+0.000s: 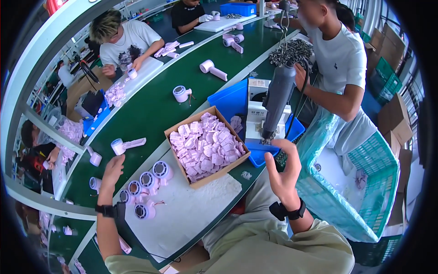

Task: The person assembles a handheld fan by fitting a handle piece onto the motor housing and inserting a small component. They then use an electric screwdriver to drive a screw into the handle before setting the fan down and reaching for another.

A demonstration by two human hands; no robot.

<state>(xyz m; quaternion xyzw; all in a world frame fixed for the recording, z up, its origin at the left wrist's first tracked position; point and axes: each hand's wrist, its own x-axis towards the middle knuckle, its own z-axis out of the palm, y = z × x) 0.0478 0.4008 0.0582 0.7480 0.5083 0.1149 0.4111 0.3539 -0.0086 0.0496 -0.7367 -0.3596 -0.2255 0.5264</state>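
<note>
The left hand [112, 170] reaches out to about ten o'clock, fingers loose and grasping nothing, hovering at the edge of the green conveyor belt [150, 109] just below a pale pink dryer body [125, 145] lying there. That shell looks light, rigid and smooth, likely easiest taken by its handle. The right hand [284, 169] is raised at two o'clock, fingers curled around a hanging grey power screwdriver [277, 98], which looks heavier and stiff. A cardboard box of pink parts [206, 145] sits between them on the counter [182, 214].
</note>
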